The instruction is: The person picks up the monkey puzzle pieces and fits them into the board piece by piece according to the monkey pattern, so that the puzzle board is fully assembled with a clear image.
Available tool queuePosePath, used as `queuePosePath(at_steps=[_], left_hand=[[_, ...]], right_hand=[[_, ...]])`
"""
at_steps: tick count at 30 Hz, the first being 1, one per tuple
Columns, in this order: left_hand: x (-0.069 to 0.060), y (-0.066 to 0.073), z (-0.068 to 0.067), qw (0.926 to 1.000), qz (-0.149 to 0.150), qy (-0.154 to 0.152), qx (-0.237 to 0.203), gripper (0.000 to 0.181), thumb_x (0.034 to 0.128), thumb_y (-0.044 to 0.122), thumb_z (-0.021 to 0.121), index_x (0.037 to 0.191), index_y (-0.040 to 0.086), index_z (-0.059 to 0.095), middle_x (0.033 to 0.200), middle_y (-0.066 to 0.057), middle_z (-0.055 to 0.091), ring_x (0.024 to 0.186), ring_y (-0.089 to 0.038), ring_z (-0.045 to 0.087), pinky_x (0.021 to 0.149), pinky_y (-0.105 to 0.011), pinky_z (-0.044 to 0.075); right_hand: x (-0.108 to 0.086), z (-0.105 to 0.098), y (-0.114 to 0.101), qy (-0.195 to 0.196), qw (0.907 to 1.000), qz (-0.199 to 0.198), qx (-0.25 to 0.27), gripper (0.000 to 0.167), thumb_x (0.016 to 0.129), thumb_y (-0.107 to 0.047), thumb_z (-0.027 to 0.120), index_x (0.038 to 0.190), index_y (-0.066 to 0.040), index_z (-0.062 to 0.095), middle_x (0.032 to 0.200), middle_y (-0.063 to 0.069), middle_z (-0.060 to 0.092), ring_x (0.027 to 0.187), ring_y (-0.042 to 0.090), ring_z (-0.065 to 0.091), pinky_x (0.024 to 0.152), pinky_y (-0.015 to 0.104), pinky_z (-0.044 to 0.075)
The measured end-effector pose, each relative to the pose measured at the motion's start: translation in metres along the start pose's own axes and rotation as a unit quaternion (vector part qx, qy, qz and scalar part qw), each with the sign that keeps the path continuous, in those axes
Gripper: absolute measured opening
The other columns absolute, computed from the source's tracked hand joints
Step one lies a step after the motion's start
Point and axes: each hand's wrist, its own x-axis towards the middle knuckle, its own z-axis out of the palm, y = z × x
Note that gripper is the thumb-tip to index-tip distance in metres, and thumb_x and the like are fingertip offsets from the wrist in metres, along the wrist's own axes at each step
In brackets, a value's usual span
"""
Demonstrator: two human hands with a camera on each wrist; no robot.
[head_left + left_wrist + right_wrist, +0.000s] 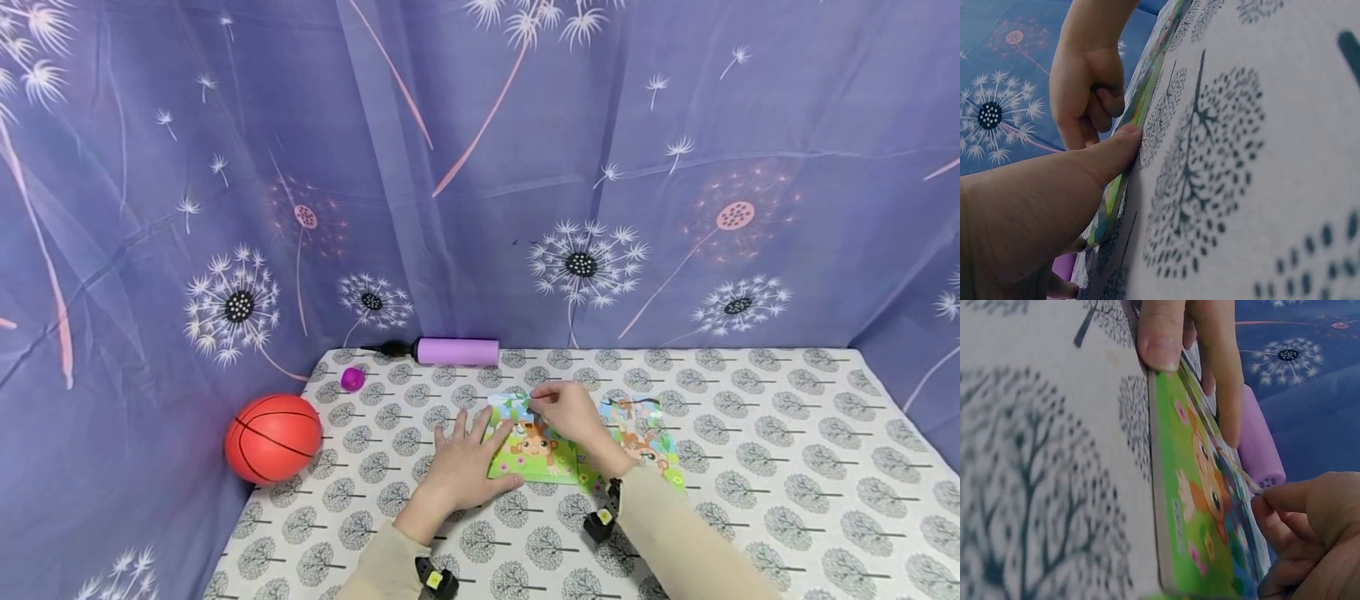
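Observation:
A flat picture puzzle [534, 462] with an orange monkey on green lies on the tablecloth. My left hand [467, 468] rests at its left side with fingers spread, the thumb [1124, 139] touching the near edge. Over the far part of the puzzle, my right hand [568, 410] pinches a thin puzzle piece [1244, 473] between thumb and forefinger. The piece stands tilted up from the board, seen edge-on in the right wrist view. Partly under the right forearm lies a second colourful picture board [648, 442] with animals on it.
A purple hand pump [457, 352] with a black nozzle lies along the back edge. Near it is a small magenta object [352, 379]. A red ball [273, 439] sits at the left edge. A purple dandelion curtain [480, 250] stands behind the tree-print tablecloth [780, 433].

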Motion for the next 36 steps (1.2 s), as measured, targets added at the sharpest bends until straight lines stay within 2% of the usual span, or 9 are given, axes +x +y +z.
queuePosePath(at_steps=[11,18,26,32,36], left_hand=[[-0.002,0.001,-0.002,1.0,0.005,0.007,0.001,0.09,0.0903,0.083,0.047,0.165,0.035,0.029,0.171,-0.012,0.021,0.15,-0.055,0.022,0.107,-0.084,0.024],[-0.002,0.0,-0.001,1.0,0.002,0.0,0.003,0.09,0.0904,0.084,0.045,0.165,0.035,0.03,0.172,-0.01,0.017,0.151,-0.054,0.019,0.108,-0.084,0.022],[-0.002,0.001,-0.001,1.0,0.0,-0.004,0.008,0.09,0.0903,0.084,0.044,0.165,0.036,0.03,0.172,-0.01,0.018,0.151,-0.053,0.019,0.108,-0.083,0.023],[-0.003,0.001,-0.003,0.9999,0.004,-0.001,0.01,0.089,0.0911,0.083,0.044,0.164,0.034,0.032,0.172,-0.011,0.019,0.15,-0.055,0.021,0.107,-0.084,0.024],[-0.003,0.001,-0.003,0.9999,0.007,0.001,0.009,0.09,0.091,0.083,0.045,0.164,0.031,0.033,0.172,-0.006,0.02,0.15,-0.055,0.022,0.106,-0.084,0.025]], right_hand=[[0.006,0.019,-0.011,0.014,0.9976,0.02,-0.064,0.014,0.092,-0.023,0.078,0.102,-0.013,0.081,0.086,-0.004,0.076,0.073,0.012,0.067,0.08,0.041,0.058],[0.008,0.024,-0.014,0.012,0.9945,-0.001,-0.104,0.013,0.094,-0.023,0.077,0.103,-0.015,0.081,0.087,-0.004,0.075,0.072,0.011,0.065,0.075,0.037,0.057],[0.008,0.026,-0.015,0.014,0.991,-0.018,-0.132,0.016,0.094,-0.023,0.075,0.106,-0.014,0.08,0.091,-0.002,0.076,0.076,0.016,0.068,0.074,0.039,0.057],[0.006,0.023,-0.012,0.014,0.9925,-0.024,-0.119,0.019,0.094,-0.022,0.074,0.11,-0.014,0.08,0.092,-0.002,0.076,0.073,0.014,0.066,0.067,0.035,0.055],[0.004,0.016,-0.01,0.015,0.9942,-0.032,-0.102,0.021,0.094,-0.021,0.073,0.112,-0.012,0.079,0.092,-0.003,0.076,0.072,0.012,0.066,0.063,0.032,0.054]])
